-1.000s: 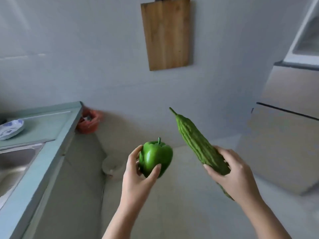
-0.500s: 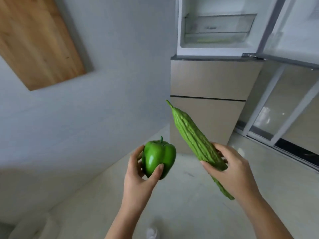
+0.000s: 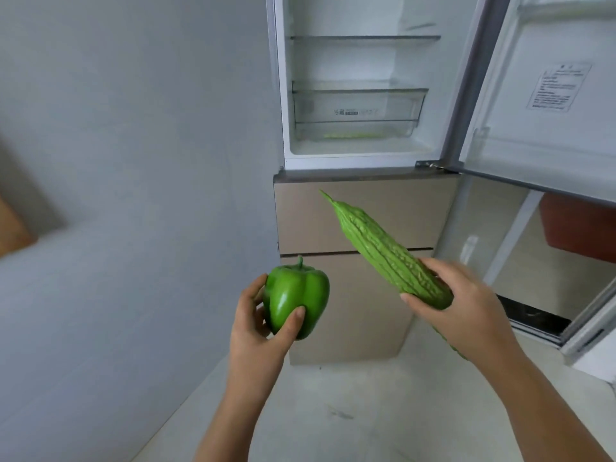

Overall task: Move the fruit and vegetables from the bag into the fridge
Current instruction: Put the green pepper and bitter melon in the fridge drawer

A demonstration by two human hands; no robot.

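My left hand (image 3: 258,331) grips a shiny green bell pepper (image 3: 296,296), stem up, at chest height. My right hand (image 3: 466,308) holds a long bumpy bitter gourd (image 3: 383,250) by its lower end, its pointed tip aimed up and left toward the fridge (image 3: 360,208). The fridge's upper compartment stands open ahead, with a glass shelf (image 3: 365,37) and a clear drawer (image 3: 358,110) inside. Something pale green lies in the bottom of that drawer. The bag is out of view.
The fridge door (image 3: 546,105) swings open to the right, with a label on its inside. Two closed beige lower drawers (image 3: 353,311) sit below the open compartment. A grey wall (image 3: 133,161) runs along the left. A corner of a wooden board (image 3: 13,228) shows at far left.
The view has swung right from the counter and sink to the fridge, which is now closer and centred. Both hands keep their hold on the pepper and the gourd.
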